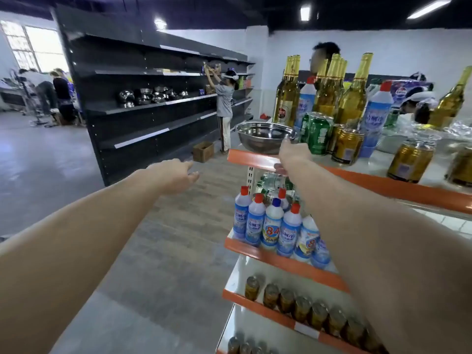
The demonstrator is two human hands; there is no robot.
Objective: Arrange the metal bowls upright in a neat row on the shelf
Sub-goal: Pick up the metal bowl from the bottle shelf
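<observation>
A shiny metal bowl (pixel 263 137) stands upright at the left end of the top orange-edged shelf (pixel 250 158). My right hand (pixel 291 155) grips its near rim, thumb on top and fingers below. Out over the aisle floor, left of that shelf, my left hand (pixel 176 175) holds nothing, its fingers loosely apart. Several more metal bowls (pixel 150 96) lie in a loose heap, some tipped, on a middle level of the dark shelving (pixel 143 135) across the aisle.
Beside the bowl, the top shelf carries tall beer bottles (pixel 287 93), green and gold cans (pixel 318 135) and blue cleaner bottles. Lower levels hold cleaner bottles (pixel 274 226) and cans. A person (pixel 224 106) stocks the dark shelving; a cardboard box (pixel 203 151) sits on the floor.
</observation>
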